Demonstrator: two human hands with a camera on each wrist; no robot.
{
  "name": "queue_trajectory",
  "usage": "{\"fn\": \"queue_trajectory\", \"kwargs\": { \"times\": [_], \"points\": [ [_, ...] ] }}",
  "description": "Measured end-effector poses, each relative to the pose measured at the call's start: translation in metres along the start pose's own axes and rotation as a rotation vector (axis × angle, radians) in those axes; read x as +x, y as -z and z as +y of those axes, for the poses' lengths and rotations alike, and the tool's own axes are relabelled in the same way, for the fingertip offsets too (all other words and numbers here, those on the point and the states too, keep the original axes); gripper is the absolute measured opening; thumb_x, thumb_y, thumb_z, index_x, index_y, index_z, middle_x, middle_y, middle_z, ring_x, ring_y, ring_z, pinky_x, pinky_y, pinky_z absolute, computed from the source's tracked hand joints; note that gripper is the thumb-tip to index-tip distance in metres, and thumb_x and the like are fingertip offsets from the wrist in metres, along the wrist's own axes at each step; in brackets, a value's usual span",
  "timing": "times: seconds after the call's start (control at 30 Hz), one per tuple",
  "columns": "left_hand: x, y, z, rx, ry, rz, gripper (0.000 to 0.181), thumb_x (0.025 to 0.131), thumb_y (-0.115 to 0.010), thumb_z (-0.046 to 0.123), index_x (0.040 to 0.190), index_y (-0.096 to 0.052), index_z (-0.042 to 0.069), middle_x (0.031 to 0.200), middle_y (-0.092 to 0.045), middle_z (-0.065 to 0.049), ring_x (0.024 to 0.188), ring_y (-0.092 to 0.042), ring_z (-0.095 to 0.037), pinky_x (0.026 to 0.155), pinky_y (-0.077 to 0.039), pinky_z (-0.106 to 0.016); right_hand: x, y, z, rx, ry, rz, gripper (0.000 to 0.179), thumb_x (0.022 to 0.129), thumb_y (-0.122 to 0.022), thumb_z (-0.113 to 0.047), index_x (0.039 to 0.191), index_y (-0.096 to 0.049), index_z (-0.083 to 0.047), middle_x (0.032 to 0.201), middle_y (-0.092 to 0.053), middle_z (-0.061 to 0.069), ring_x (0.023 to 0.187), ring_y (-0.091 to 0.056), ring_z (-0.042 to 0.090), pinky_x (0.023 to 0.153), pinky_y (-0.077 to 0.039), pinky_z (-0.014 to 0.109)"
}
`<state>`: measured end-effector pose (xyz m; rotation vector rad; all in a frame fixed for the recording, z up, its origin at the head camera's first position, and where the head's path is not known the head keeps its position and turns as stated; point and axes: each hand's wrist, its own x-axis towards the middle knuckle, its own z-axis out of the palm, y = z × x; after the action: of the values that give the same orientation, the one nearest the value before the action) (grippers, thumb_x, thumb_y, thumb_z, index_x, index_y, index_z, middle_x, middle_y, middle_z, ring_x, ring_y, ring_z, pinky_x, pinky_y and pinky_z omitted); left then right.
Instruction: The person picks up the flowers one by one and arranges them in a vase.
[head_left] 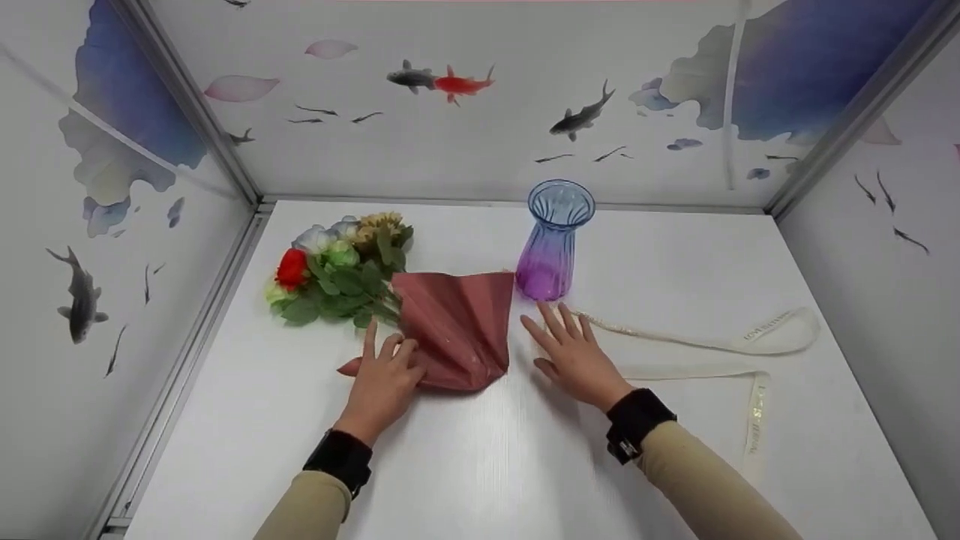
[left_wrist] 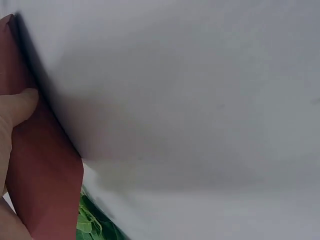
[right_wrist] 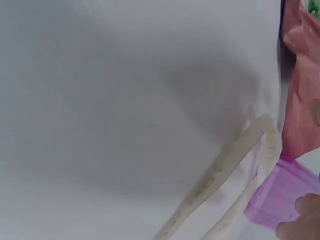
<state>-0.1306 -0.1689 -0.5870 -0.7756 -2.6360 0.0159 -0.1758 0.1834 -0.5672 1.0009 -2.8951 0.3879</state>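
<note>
A pleated dusty-red sheet of wrapping paper (head_left: 459,322) fans out in the middle of the table. My left hand (head_left: 384,384) holds its lower left side with bent fingers, the little finger sticking out straight. In the left wrist view my thumb lies on the paper (left_wrist: 47,165). A small tip of paper pokes out left of this hand. My right hand (head_left: 581,366) has its fingers spread just in front of a blue-to-purple glass vase (head_left: 551,247). Close to those fingertips runs a cream ribbon (head_left: 660,337), its end partly hidden by the hand.
A bunch of artificial flowers (head_left: 337,262) lies at the back left, stems toward the paper. The ribbon loops across the right side of the white table (head_left: 480,480). Printed panels enclose the back and both sides.
</note>
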Motion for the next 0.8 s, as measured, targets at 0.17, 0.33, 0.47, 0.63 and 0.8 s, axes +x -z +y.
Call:
{"fn": "queue_trajectory", "kwargs": {
  "times": [0.17, 0.33, 0.47, 0.63, 0.8],
  "points": [
    [-0.011, 0.000, 0.005, -0.164, 0.096, -0.150, 0.034, 0.095, -0.070, 0.038, 0.118, -0.074, 0.012, 0.137, -0.055, -0.017, 0.131, -0.047, -0.043, 0.111, -0.035, -0.067, 0.004, -0.007, -0.023, -0.005, 0.151, -0.002, 0.072, 0.101, -0.065, -0.024, 0.163, -0.028, -0.020, 0.170, -0.017, 0.016, 0.153, -0.018, 0.046, 0.118, -0.023, 0.066],
    [-0.015, -0.001, 0.008, -0.477, 0.340, -0.255, 0.041, 0.102, -0.063, 0.038, 0.124, -0.063, 0.004, 0.152, -0.040, -0.023, 0.142, -0.033, -0.051, 0.115, -0.032, -0.061, 0.001, -0.020, -0.037, -0.045, 0.252, -0.044, 0.071, 0.101, -0.065, -0.027, 0.162, -0.030, -0.025, 0.170, -0.019, 0.012, 0.153, -0.022, 0.045, 0.118, -0.024, 0.066],
    [-0.012, -0.004, 0.008, -0.680, 0.531, -0.266, 0.064, 0.094, -0.075, 0.023, 0.143, -0.044, -0.003, 0.159, -0.025, -0.031, 0.148, -0.018, -0.055, 0.119, -0.027, -0.060, -0.002, -0.030, -0.042, -0.046, 0.277, -0.096, 0.066, 0.100, -0.065, -0.031, 0.160, -0.037, -0.027, 0.168, -0.025, 0.012, 0.151, -0.027, 0.045, 0.117, -0.027, 0.066],
    [0.006, 0.000, 0.003, -0.969, 0.797, -0.201, 0.105, 0.084, -0.080, 0.015, 0.161, -0.010, 0.002, 0.160, -0.028, -0.030, 0.149, -0.023, -0.048, 0.118, -0.028, -0.058, -0.006, -0.038, -0.043, -0.112, 0.289, -0.145, 0.061, 0.102, -0.060, -0.038, 0.159, -0.040, -0.026, 0.166, -0.031, 0.011, 0.151, -0.029, 0.042, 0.115, -0.030, 0.066],
    [0.023, 0.016, 0.001, -1.145, 0.937, -0.074, 0.097, 0.091, -0.074, 0.014, 0.164, -0.009, 0.012, 0.156, -0.035, -0.021, 0.141, -0.038, -0.037, 0.112, -0.036, -0.054, -0.008, -0.038, -0.043, -0.096, 0.266, -0.168, 0.062, 0.103, -0.059, -0.040, 0.160, -0.038, -0.025, 0.166, -0.031, 0.010, 0.152, -0.027, 0.042, 0.116, -0.027, 0.067]
  ]
}}
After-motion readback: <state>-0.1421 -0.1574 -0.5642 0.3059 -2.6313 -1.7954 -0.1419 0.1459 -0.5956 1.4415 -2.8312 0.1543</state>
